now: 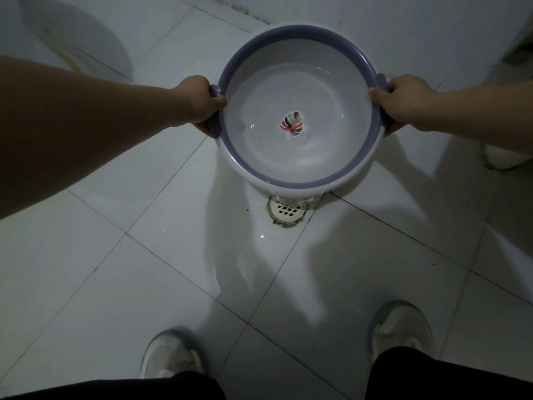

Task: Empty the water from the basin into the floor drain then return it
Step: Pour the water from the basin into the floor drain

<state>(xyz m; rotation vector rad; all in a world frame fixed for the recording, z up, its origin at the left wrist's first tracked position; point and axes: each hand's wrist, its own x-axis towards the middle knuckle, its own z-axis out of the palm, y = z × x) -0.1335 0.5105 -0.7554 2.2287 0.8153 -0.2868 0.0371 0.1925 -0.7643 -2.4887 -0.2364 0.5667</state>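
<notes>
A round white basin (300, 180) with a purple rim and a leaf picture on its bottom is held over the tiled floor, tilted toward me. Water lies in it and spills over its near rim. The stream lands on the round white floor drain (287, 210) just below that rim. My left hand (199, 102) grips the basin's left handle. My right hand (403, 102) grips the right handle. The far half of the drain is hidden by the basin.
Wet patches spread over the white floor tiles (253, 267) in front of the drain. My two shoes (170, 356) (401, 330) stand at the bottom of the view. A white toilet base (75, 39) sits at the upper left, a wall at the upper right.
</notes>
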